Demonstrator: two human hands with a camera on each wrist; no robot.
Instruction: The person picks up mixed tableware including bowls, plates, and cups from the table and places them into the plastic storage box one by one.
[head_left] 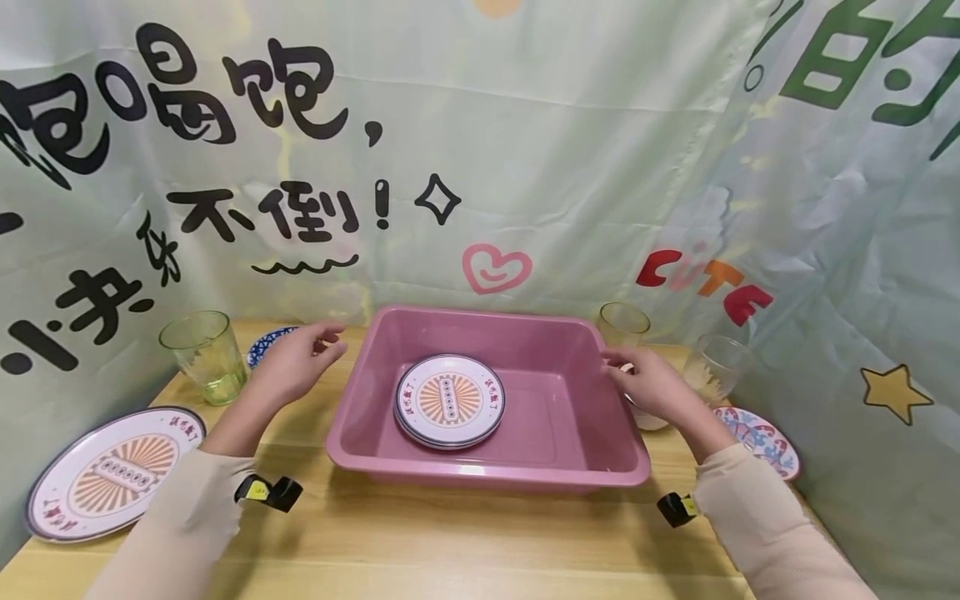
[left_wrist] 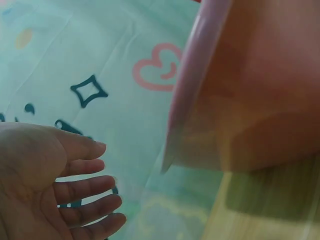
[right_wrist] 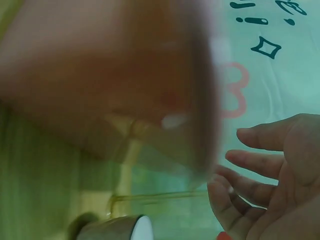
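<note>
A pink plastic basin (head_left: 480,477) stands on the wooden table, with a short stack of small round plates (head_left: 450,400) in its left half. The top plate has an orange sunburst and red characters. My left hand (head_left: 296,365) hovers left of the basin, fingers spread and loosely bent, holding nothing; the left wrist view shows this palm (left_wrist: 30,180) apart from the basin wall (left_wrist: 260,115). By the right rim is my right hand (head_left: 651,382), its fingers loosely curved. In the right wrist view its fingertips (right_wrist: 232,156) lie close beside the blurred rim; contact cannot be told.
On the left are a green-tinted glass (head_left: 213,367), a blue-patterned plate (head_left: 266,342) and a large oval plate (head_left: 112,471). At right stand two glasses (head_left: 624,321), a partly hidden cup (right_wrist: 112,229) and a floral plate (head_left: 761,442). Printed cloth (head_left: 570,183) hangs behind.
</note>
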